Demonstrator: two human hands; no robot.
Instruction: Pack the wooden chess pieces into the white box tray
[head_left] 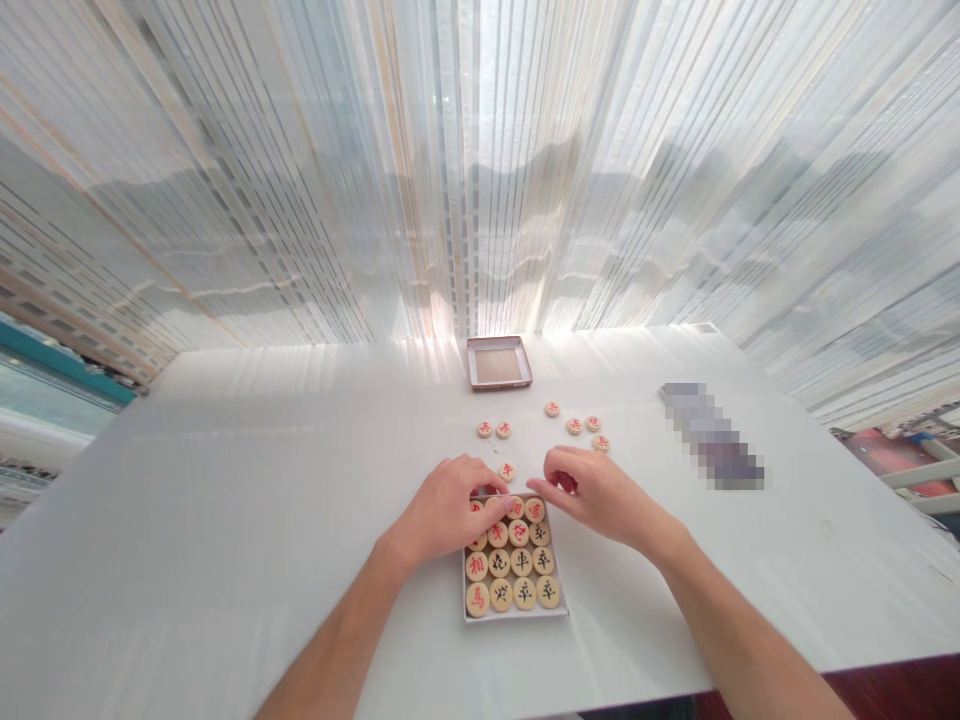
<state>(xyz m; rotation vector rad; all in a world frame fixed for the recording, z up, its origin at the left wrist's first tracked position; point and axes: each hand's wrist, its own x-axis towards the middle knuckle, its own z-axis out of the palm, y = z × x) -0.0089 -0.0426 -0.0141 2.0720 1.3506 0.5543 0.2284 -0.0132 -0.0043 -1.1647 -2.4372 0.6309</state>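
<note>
A shallow square box [517, 618] stands in front of me, with rows of round xiangqi pieces [521, 563] in it, marked in red or black characters. My left hand [448, 508] is closed over the box's far left corner. Its thumb lies across the pieces of the far rows, and its fingers bend over the far rim, partly covering several pieces. By the far right corner hovers my right hand [592, 492], fingers curled and thumb held apart; nothing shows between them. A loose red-marked piece [507, 471] lies just beyond the box, between my hands.
Two red-marked pieces [494, 429] lie side by side farther back, with several more [574, 425] beyond my right hand. The box lid [499, 385], inside up, rests near the curtain [480, 200]. A pixelated long object [712, 440] lies right on the white table [225, 520].
</note>
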